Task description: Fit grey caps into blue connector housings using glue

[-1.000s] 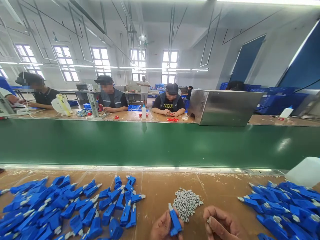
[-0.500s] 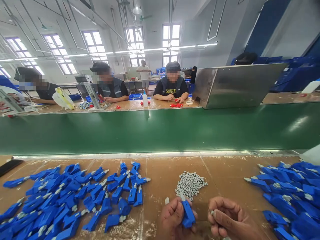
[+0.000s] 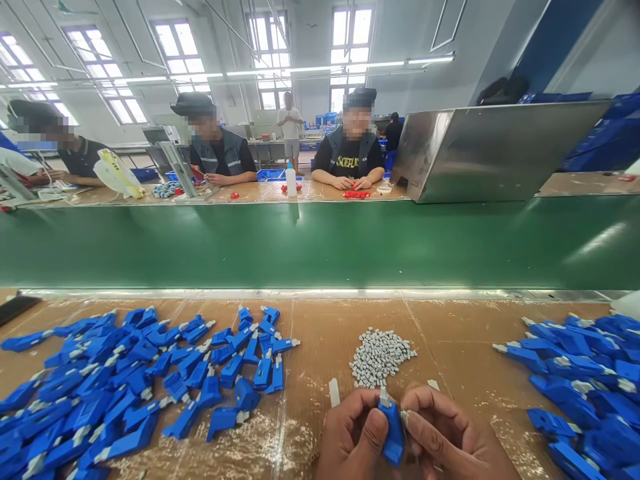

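Note:
My left hand is closed round a blue plastic piece with a grey tip, which points away from me. Close against its right side, my right hand pinches a small grey part, mostly covered by the thumb and fingertips. Just beyond both hands lies a heap of small grey parts. Many similar blue pieces with grey tips spread over the table on the left. Another pile of blue pieces lies at the right.
Past the brown table runs a green conveyor belt. Several co-workers sit along its far side, near a white bottle and a large metal box. A dark flat object rests at the left edge.
My right hand has moved left, bringing the small grey part up to the blue piece. The left hand has turned the blue piece slightly. The view has tilted down a little.

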`<state>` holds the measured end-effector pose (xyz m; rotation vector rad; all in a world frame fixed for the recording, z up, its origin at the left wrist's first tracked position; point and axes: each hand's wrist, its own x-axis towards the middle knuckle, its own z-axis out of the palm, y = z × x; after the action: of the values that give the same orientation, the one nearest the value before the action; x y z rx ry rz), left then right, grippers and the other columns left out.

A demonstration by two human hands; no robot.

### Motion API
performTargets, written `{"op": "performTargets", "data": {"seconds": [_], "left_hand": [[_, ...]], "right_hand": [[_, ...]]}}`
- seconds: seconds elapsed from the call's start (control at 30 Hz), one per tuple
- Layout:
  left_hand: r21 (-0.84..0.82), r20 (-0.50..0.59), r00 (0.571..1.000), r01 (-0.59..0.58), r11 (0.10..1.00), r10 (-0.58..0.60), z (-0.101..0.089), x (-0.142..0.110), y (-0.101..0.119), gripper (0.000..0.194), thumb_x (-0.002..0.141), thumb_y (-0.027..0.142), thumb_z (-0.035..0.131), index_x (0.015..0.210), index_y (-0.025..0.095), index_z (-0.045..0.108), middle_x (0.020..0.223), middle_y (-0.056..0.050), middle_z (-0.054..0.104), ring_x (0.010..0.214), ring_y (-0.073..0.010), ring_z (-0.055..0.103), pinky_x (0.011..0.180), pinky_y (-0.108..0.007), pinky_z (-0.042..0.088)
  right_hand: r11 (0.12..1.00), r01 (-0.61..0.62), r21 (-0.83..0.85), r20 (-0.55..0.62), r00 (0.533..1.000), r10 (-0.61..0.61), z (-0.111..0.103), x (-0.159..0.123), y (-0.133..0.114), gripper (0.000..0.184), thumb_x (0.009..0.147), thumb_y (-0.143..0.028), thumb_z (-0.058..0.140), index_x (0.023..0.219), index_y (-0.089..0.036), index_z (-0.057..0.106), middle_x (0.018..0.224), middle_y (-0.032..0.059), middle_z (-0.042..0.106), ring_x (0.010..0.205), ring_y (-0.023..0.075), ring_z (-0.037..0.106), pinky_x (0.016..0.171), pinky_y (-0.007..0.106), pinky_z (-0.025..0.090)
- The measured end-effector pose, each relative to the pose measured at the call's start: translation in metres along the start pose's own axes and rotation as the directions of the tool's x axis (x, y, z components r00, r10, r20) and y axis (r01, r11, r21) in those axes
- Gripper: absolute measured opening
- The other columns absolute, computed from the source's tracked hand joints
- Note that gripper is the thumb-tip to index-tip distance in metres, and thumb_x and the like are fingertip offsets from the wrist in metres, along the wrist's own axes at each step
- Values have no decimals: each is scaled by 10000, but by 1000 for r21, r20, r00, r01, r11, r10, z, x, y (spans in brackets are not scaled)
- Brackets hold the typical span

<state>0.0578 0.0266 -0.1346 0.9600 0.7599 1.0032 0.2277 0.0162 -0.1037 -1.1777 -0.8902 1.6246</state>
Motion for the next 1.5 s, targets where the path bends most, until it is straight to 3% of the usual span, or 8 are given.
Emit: {"op": "performTargets", "data": {"seconds": [0.17, 0.4, 0.73, 0.9, 1.1, 1.2, 1.3, 1.5], "left_hand": [[-21, 0, 1000, 21, 1000, -21, 3, -1, 1, 580, 907, 711, 687, 1013, 144, 750, 785, -53, 653, 647, -118, 539, 579, -212, 485], [-46, -32, 999, 5, 999, -6, 6, -2, 2, 549, 907, 686, 708, 969, 141, 731, 744, -15, 591, 631, -110, 538, 581, -216, 475], [-34, -53, 999, -9, 999, 7, 10, -7, 2, 471, 957, 642, 673, 983, 172, 662, 714, 6, 598, 601, -111, 591, 582, -216, 476], [-77, 41, 999, 37, 996, -34, 8, -7, 13, 472, 943, 638, 699, 998, 170, 680, 761, -1, 619, 578, -90, 578, 556, -206, 513], [-181, 211, 977, 10, 983, 29, 7, -5, 13, 434, 961, 603, 699, 1014, 177, 633, 758, 18, 592, 557, -56, 555, 533, -161, 519], [-214, 222, 973, -20, 977, 69, 9, -5, 14, 424, 956, 591, 712, 980, 179, 618, 738, 16, 600, 527, -53, 566, 497, -141, 489], [-203, 207, 977, -14, 979, 57, 9, -6, 17, 432, 952, 600, 712, 963, 176, 627, 719, 10, 603, 529, -67, 586, 491, -150, 485], [-120, 163, 987, 6, 993, 14, 11, -7, 22, 478, 927, 642, 713, 944, 170, 635, 730, 0, 610, 541, -87, 580, 525, -207, 534]], "right_hand": [[998, 59, -14, 18, 998, -58, 4, -1, -6, 489, 789, -652, 892, 804, -179, 772, 687, -23, 626, 557, 106, 621, 480, 196, 489], [994, 107, -34, 3, 994, -107, 7, -2, -6, 436, 817, -605, 887, 776, -182, 788, 720, -9, 627, 598, 134, 671, 496, 209, 484], [984, 160, -84, -67, 984, -165, 14, -8, -5, 377, 836, -549, 888, 771, -187, 805, 714, -5, 650, 570, 137, 654, 587, 264, 496], [997, 56, 57, 55, 997, -59, 1, -1, 0, 392, 768, -554, 942, 755, -195, 786, 663, -36, 626, 504, 99, 619, 525, 223, 495], [992, 11, 124, 164, 986, -31, -10, 4, 9, 543, 702, -586, 971, 1069, -209, 832, 593, -76, 518, 416, 61, 455, 337, 143, 372], [994, -43, 104, 159, 987, 27, -8, -4, 3, 501, 746, -569, 955, 1077, -211, 840, 645, -63, 530, 449, 54, 522, 365, 117, 375], [992, -75, 102, 196, 979, 54, -4, -9, -5, 428, 770, -568, 939, 963, -203, 826, 654, -60, 522, 477, 84, 637, 382, 114, 372], [999, -10, 39, 243, 970, 0, 2, -3, -1, 438, 847, -597, 860, 1021, -200, 792, 696, -37, 580, 500, 111, 667, 434, 159, 432]]}}
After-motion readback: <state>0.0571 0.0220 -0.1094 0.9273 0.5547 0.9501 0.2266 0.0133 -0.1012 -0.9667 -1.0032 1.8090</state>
